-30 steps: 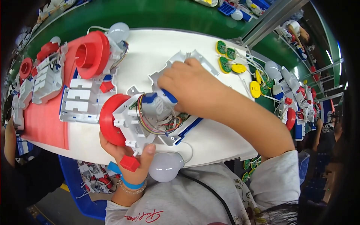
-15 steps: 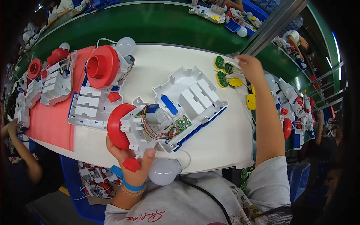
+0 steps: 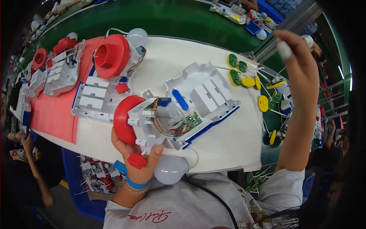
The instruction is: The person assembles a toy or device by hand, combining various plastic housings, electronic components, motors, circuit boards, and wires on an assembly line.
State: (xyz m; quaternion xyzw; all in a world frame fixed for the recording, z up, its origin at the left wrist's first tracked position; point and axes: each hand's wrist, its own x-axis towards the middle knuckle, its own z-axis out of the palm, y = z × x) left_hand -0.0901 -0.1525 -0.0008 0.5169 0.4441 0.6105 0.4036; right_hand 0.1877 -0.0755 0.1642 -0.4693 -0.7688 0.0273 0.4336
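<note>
My left hand [image 3: 137, 162] is closed around the near left end of a white plastic housing [image 3: 213, 76], gripping beside its red round disc [image 3: 126, 120]. A red knob [image 3: 136, 161] shows by the palm. Coloured wires, a grey motor [image 3: 167, 108], a green circuit board [image 3: 192, 119] and a blue oval piece [image 3: 180, 100] sit in the housing. A white globe [image 3: 170, 170] hangs on a cable at the table's near edge. My right hand [image 3: 299, 57] is raised at the upper right, fingers bent and apart, with a white-covered fingertip; nothing shows between them.
Another part-built housing with a red disc [image 3: 112, 57] lies on the left of the white table [image 3: 160, 49], next to a red mat [image 3: 68, 122]. Yellow-and-green round boards [image 3: 235, 77] lie at the right. A metal post [image 3: 286, 28] stands behind; a blue bin [image 3: 72, 183] is below.
My right hand has risen up and to the right, away from the round boards. My left hand keeps its grip on the housing. The whole view has shifted slightly.
</note>
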